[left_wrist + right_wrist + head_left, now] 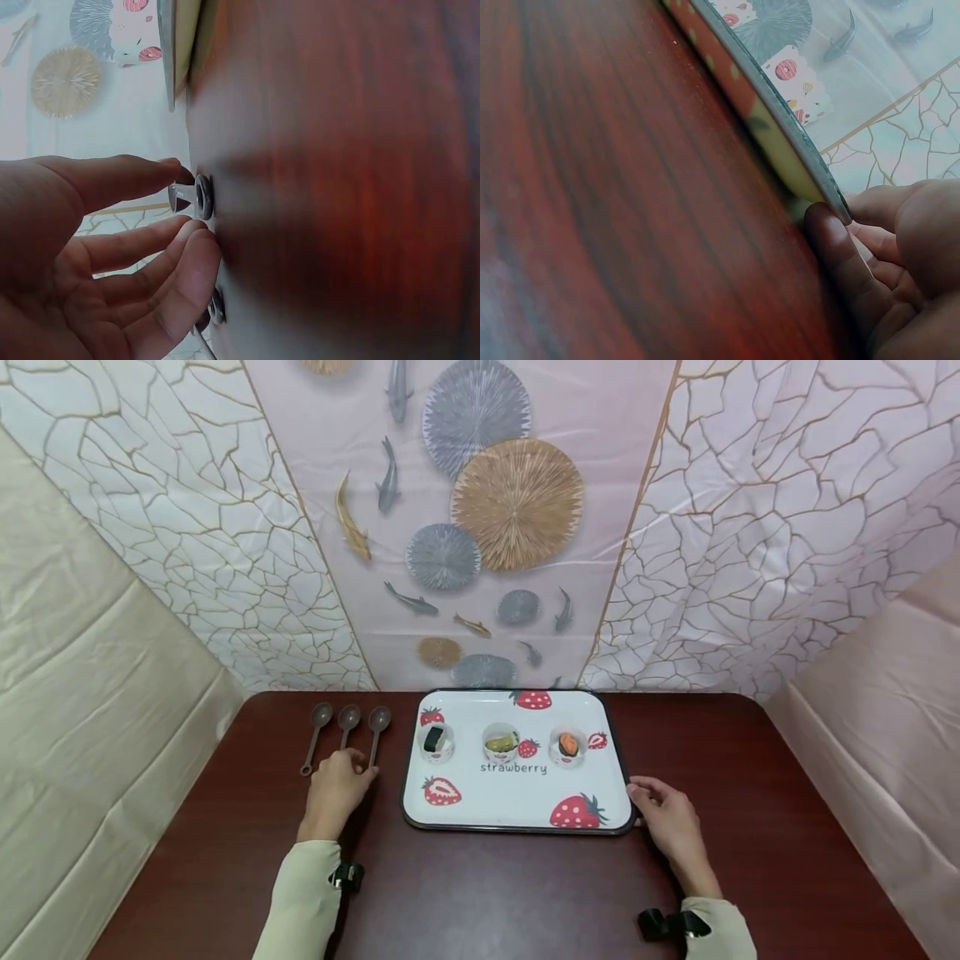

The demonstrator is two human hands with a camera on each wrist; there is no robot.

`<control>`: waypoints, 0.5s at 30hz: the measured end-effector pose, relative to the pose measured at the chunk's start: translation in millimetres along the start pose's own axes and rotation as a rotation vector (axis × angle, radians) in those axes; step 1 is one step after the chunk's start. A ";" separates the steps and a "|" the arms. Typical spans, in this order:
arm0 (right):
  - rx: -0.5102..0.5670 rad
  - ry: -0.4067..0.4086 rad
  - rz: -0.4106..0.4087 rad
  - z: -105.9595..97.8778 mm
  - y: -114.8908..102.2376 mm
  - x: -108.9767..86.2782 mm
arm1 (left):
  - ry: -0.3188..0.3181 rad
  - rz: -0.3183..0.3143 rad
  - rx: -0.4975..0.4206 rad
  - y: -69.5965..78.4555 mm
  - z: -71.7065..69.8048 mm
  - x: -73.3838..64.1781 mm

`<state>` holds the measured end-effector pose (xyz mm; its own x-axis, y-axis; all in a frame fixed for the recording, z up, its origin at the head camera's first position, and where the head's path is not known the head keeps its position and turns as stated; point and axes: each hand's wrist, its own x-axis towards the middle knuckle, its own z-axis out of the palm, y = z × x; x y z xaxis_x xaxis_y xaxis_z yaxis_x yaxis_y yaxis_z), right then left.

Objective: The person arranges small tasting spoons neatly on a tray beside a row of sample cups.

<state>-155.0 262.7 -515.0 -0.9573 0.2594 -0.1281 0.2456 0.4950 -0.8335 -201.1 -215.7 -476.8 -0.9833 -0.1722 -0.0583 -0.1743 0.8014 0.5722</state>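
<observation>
My left hand [335,789] is at the handle ends of the grey spoons, its thumb and fingers apart around the ring-ended handle of the right spoon [379,720]. In the left wrist view that ring [204,196] lies between thumb and fingertips; a firm hold does not show. The middle spoon [348,718] is partly covered by the hand, and the left spoon [321,717] lies beside it. My right hand [671,827] pinches the right rim of the white strawberry-print tray [495,806], one finger below the rim [832,191] in the right wrist view.
Three small cups stand in a row on the tray: one with a black-wrapped piece [433,740], one with a greenish piece [501,742], one with an orange-topped piece [567,744]. The dark wooden table [495,893] meets a patterned cloth backdrop [517,502].
</observation>
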 end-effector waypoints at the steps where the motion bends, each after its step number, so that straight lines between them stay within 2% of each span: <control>1: 0.003 -0.002 0.001 0.5 0.5 -0.2 | -0.003 -0.005 0.003 0.1 0.5 0.0; 15: 0.004 0.008 -0.007 -0.4 0.9 -0.7 | 0.003 -0.018 0.010 1.5 6.4 3.4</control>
<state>-154.1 263.4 -515.5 -0.9577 0.2625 -0.1178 0.2381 0.4934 -0.8365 -205.0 -211.3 -481.5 -0.9798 -0.1889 -0.0660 -0.1929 0.8035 0.5632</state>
